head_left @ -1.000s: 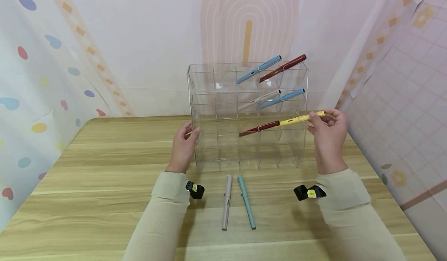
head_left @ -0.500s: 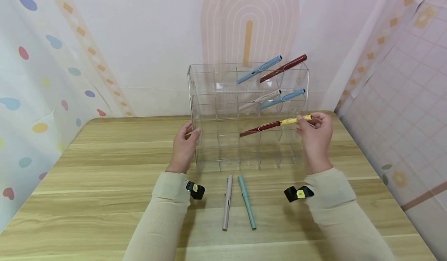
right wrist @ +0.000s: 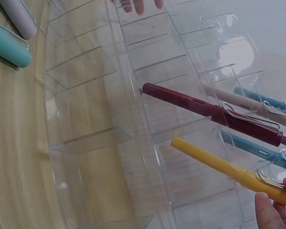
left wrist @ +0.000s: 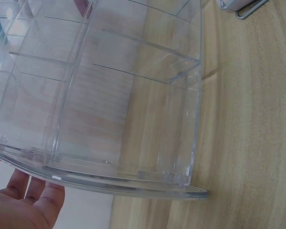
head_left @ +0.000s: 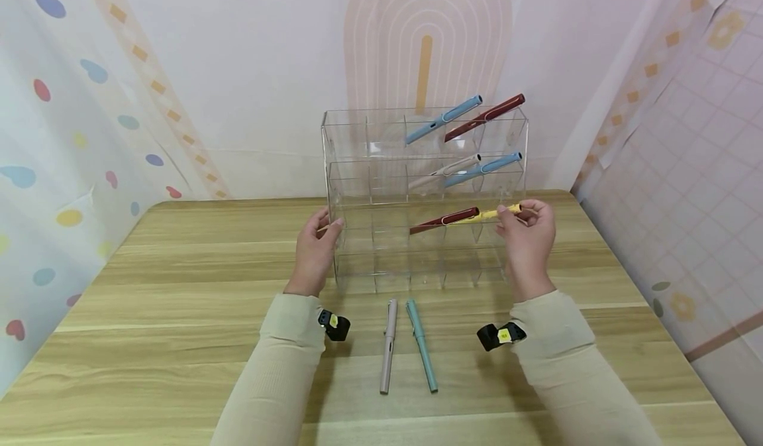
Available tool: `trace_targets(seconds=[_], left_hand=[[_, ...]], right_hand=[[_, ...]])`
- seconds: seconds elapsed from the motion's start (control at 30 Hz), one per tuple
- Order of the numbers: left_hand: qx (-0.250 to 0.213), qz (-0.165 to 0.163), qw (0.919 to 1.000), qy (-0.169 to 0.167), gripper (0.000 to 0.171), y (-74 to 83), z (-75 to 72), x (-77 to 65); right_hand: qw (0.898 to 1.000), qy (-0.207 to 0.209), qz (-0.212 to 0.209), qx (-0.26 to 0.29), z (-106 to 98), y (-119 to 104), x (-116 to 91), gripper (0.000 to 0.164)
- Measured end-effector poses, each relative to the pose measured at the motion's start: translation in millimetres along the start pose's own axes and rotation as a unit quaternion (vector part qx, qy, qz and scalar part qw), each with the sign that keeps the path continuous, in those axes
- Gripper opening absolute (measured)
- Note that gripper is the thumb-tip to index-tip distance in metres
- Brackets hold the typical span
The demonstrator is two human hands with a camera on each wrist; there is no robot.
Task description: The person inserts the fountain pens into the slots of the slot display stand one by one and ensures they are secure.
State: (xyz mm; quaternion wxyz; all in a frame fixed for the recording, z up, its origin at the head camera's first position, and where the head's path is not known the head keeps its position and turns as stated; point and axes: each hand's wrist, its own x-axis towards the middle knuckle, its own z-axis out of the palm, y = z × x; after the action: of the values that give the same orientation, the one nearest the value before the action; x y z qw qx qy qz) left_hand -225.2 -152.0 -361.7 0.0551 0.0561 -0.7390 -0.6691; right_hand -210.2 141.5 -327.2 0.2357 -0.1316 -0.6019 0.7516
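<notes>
Yellow pen (right wrist: 229, 169) first: it's at about 4 o'clock from the middle of the clear rack (head_left: 348, 142), slanted in the third tier down, cap end aimed toward 2 o'clock. Can't tell if its lower end touches the bottom. Right hand (head_left: 532, 244) has it pinched between thumb and fingers near the cap end. Left hand (head_left: 317, 247) is at 8 o'clock, gripping the rack's side wall, thumb at the front.

Same tier, just on the yellow one's 9 o'clock side, a dark red pen (head_left: 441, 221) leans the same way and partly overlaps it in the head view. One tier up, around 1 to 2 o'clock, are a beige pen (head_left: 444, 171) and a blue pen (head_left: 485, 167). Top tier has another blue one (head_left: 442, 121) plus a second dark red one (head_left: 485, 117).

Around 6 o'clock, a greyish pen (head_left: 389, 346) and a teal pen (head_left: 422, 348) lie on the wood-grain table (head_left: 179, 340).
</notes>
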Motion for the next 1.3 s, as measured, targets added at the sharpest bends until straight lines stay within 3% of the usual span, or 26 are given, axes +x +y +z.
trace_targets(seconds=[0.67, 0.93, 1.3], left_hand=[[0.007, 0.007, 0.9999, 0.004, 0.046, -1.9, -0.5, 1.4], [0.003, 0.004, 1.0, 0.006, 0.046, -1.2, 1.2, 0.7], [0.002, 0.004, 1.0, 0.003, 0.046, 1.6, 2.7, -2.1]], right_hand=[[0.999, -0.019, -0.022, -0.029, 3.0, 10.5, 1.3, 0.028], [0.999, -0.017, -0.031, -0.015, 0.6, 10.2, 1.7, 0.027], [1.0, -0.002, -0.021, -0.009, -20.2, 7.2, -15.3, 0.034]])
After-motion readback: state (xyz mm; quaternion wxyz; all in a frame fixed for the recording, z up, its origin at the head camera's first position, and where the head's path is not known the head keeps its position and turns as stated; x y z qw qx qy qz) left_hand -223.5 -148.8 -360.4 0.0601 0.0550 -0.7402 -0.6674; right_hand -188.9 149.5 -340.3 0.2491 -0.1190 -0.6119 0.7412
